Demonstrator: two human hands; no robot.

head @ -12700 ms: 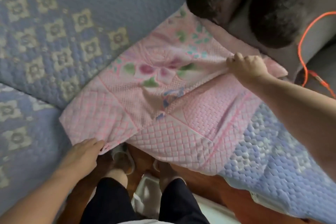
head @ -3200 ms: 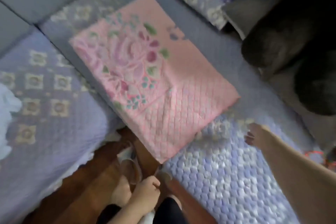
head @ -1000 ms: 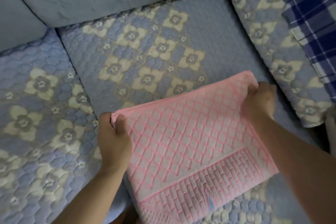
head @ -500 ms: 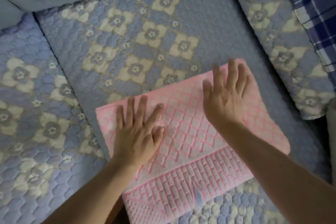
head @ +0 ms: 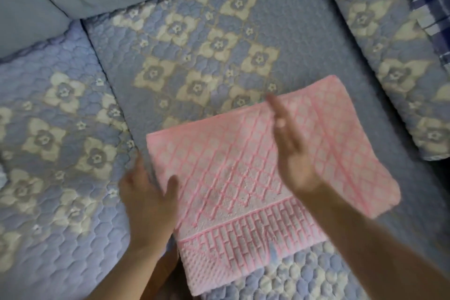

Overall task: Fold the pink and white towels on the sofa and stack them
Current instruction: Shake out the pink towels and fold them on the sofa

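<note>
Pink towel [head: 246,178] lies folded flat on the middle seat cushion [head: 194,39] of the sofa, its brick-patterned border at the front edge, one corner hanging just past the seat. Your left hand [head: 148,200] sits at the towel's left edge — fingers straight, thumb lying on the pink cloth, gripping nothing. Your right hand [head: 289,146] is over the towel's centre, fingers extended and together, blurred; cannot tell whether it touches the fabric. Blue plaid cloth [head: 428,2] at far right, on the neighbouring cushion [head: 389,75].
</note>
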